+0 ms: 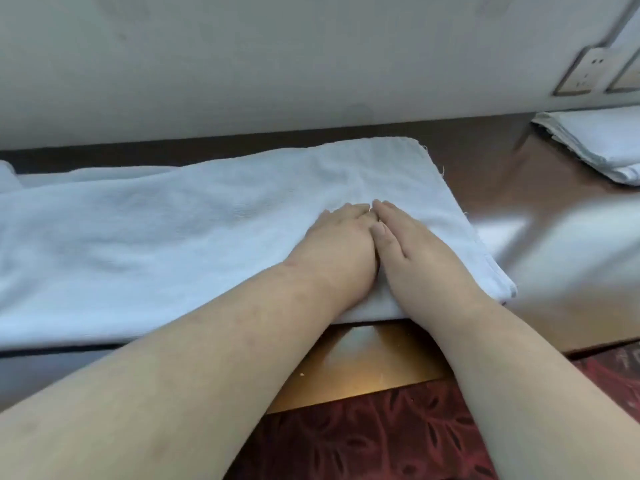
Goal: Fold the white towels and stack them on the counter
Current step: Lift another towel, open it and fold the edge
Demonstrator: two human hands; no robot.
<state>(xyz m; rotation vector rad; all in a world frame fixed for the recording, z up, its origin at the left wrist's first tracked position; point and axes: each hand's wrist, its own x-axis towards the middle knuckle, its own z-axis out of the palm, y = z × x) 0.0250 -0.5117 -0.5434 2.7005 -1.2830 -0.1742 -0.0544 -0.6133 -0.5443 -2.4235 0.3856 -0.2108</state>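
A white towel lies flat along the counter; folded towels sit stacked far right.

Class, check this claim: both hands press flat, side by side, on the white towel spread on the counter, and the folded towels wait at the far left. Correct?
Not quite. The head view shows the folded towels at the far right. The rest holds: left hand and right hand on the white towel.

Looks like a hotel room. Dark wooden counter, patterned red carpet, white towels, wall sockets.
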